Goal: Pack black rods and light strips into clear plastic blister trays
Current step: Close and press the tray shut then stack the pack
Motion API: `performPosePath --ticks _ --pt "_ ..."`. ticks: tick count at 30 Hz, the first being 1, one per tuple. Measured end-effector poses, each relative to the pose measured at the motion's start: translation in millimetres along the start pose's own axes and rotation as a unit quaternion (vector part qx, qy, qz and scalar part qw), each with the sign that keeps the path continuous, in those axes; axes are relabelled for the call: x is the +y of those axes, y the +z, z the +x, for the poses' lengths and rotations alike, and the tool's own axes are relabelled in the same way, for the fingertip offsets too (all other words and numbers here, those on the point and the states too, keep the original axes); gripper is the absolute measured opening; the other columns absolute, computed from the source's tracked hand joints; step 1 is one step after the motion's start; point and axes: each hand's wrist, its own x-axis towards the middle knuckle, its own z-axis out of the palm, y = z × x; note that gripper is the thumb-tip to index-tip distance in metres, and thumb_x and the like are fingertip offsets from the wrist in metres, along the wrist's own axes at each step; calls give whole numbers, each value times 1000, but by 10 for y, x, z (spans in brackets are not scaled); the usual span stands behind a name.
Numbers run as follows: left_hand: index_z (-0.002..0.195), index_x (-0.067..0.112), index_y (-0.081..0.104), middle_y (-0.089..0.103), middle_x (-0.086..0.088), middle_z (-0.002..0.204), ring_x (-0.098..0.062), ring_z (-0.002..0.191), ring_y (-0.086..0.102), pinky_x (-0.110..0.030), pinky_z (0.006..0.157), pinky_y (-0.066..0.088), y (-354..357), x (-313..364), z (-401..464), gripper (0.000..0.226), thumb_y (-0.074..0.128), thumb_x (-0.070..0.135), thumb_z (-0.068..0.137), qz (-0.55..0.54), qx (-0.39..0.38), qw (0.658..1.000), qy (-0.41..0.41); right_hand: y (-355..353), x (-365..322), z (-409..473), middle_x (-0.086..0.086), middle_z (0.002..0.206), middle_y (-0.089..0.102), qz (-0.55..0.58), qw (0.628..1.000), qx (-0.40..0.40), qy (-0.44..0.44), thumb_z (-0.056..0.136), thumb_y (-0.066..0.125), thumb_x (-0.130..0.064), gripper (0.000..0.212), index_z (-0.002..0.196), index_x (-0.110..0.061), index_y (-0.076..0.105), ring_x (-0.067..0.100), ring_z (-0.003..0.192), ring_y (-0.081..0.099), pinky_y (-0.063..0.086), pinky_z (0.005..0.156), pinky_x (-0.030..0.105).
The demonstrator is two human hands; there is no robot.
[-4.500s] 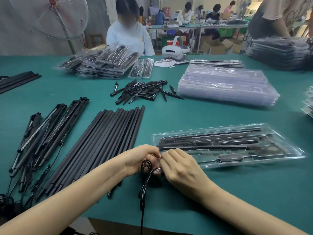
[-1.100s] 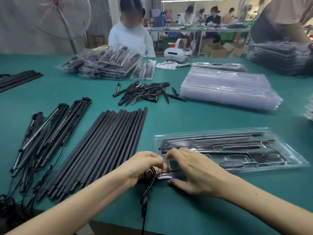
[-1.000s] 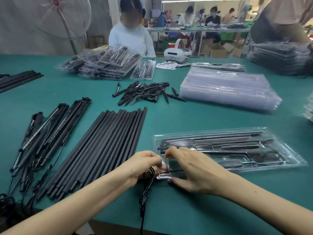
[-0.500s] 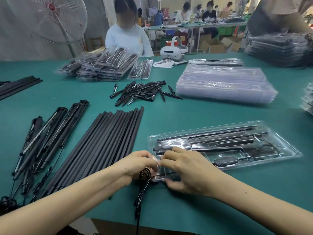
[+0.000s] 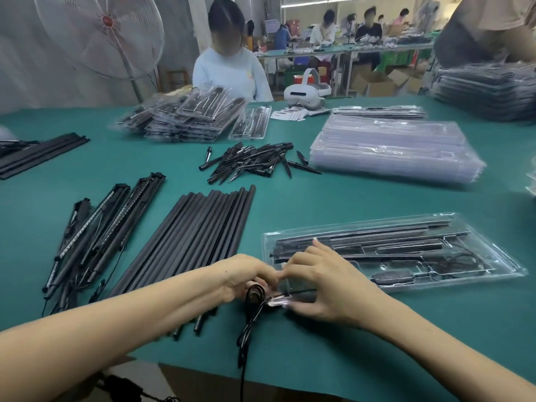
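Clear plastic blister tray [image 5: 478,258] lies on green table [image 5: 348,198], rods and strips seated inside | left hand [image 5: 246,275] pinches looped black cable [image 5: 253,294] at tray's near-left corner | right hand [image 5: 322,282] pinches that corner | risk: springy loop may pop out of its pocket; pressing the thin corner may shift seated parts.

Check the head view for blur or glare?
Head view: clear plastic blister tray and green table sharp; glare streaks on the stack of empty clear trays; dark stacked trays at far right motion-blurred; wide-angle bending at edges.
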Motion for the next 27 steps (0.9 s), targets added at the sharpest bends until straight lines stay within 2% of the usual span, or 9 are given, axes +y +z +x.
performPosePath --ticks 5,8,11,13,16,19,22,25,27 --pt "61 6 61 58 -7 52 -13 39 55 -16 41 43 11 -42 -15 24 60 -14 74 -19 6 1000 12 -20 -17 -14 -7 117 61 33 999 15 0 79 68 -45 49 123 -25 59 14 105 50 21 94 16" --pt "60 7 62 58 -8 60 -14 45 55 -18 48 45 -2 -49 -11 25 57 -12 75 -16 -6 1000 16 -15 -21 -49 -8 117 60 11 1000 16 -5 81 66 -47 39 114 -26 64 16 106 51 24 103 24" --pt "70 5 64 60 -10 69 -16 56 55 -22 57 45 -37 -23 -64 9 64 -3 67 -29 -37 999 7 12 -49 -76 -4 103 64 -39 998 37 -22 77 71 -44 34 104 -24 69 21 93 58 40 102 40" --pt "76 5 65 58 -12 77 -16 58 52 -22 57 42 -73 -24 -86 23 61 5 54 -44 -67 997 -4 38 -90 -65 -2 92 64 -94 993 58 -41 73 74 -43 34 99 -22 69 22 84 61 46 97 45" --pt "64 7 66 59 -10 70 -17 58 53 -21 56 44 -119 -30 -65 18 55 8 51 -68 -88 994 -9 93 -164 -27 -1 91 63 -131 986 86 -64 74 69 -35 29 97 -17 67 22 87 60 45 99 43" --pt "51 7 62 61 -10 57 -16 44 56 -18 45 44 -122 -17 -62 8 54 8 52 -71 -83 994 -6 117 -240 26 -1 84 60 -121 985 97 -77 67 67 -23 17 82 -14 65 22 83 58 47 93 33" --pt "60 3 60 60 -10 54 -15 39 54 -17 42 43 -114 -26 -24 13 54 9 51 -58 -73 996 -1 97 -269 68 1 77 57 -71 993 75 -66 62 69 -18 14 71 -11 62 26 76 54 50 81 33" --pt "68 1 59 60 -11 57 -14 40 54 -17 42 43 -87 -67 -6 20 55 9 51 -56 -58 997 3 71 -265 81 2 80 58 -65 995 52 -57 67 68 -20 14 76 -9 65 27 81 52 45 89 38" --pt "69 2 62 57 -13 63 -16 44 52 -19 43 41 -82 -97 14 16 60 7 54 -53 -51 997 18 54 -202 47 0 94 61 -82 995 30 -54 77 64 -26 23 96 -13 69 24 95 50 34 104 38"
